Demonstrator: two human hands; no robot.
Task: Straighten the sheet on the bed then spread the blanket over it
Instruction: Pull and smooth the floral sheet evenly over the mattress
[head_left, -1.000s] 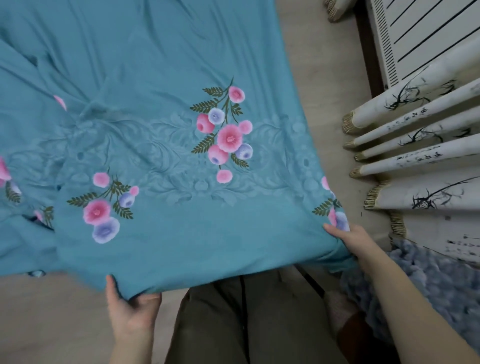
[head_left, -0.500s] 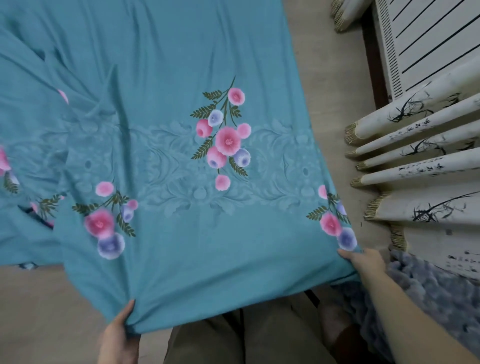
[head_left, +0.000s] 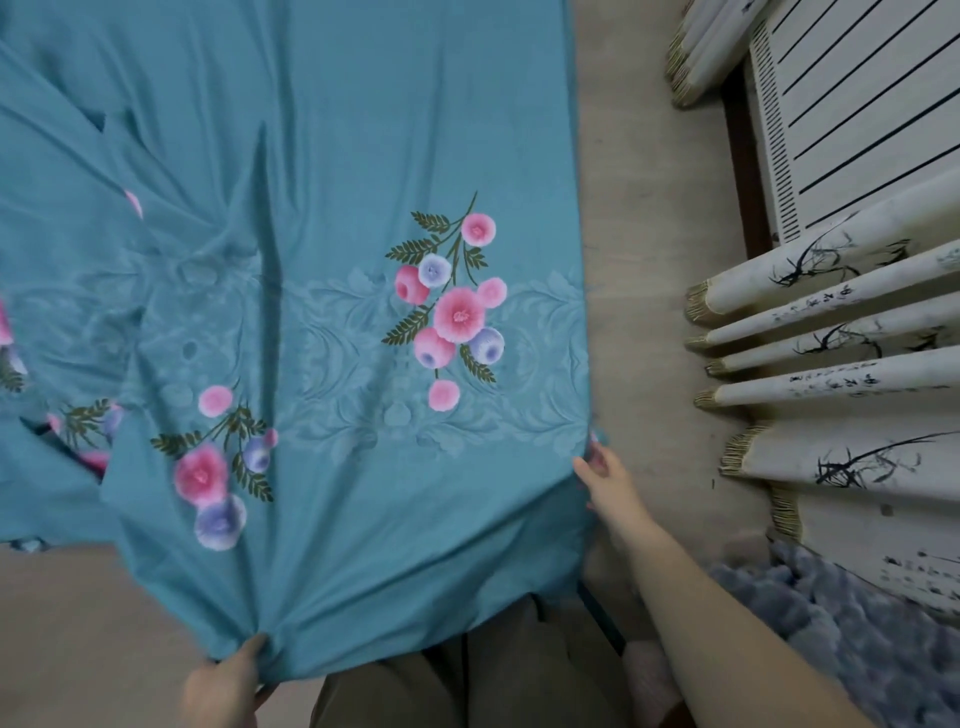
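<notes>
A teal sheet printed with pink and lilac flowers lies stretched ahead of me, creased and folded over itself on the left. My left hand grips its near edge at the bottom, where the cloth bunches into radiating folds. My right hand pinches the sheet's right edge near the corner, fingers partly tucked under the cloth. A fluffy grey-blue blanket lies heaped at the lower right, beside my right forearm.
Cream cloth with ink drawings and gold fringe hangs in folds along the right. Behind it stands a white slatted panel. Bare beige surface shows to the right of the sheet and at the lower left. My trousers fill the bottom centre.
My left hand has drawn the near edge down and toward me. My right hand has shifted inward and up along the right edge, folding the corner flowers under. The sheet is pulled tauter.
</notes>
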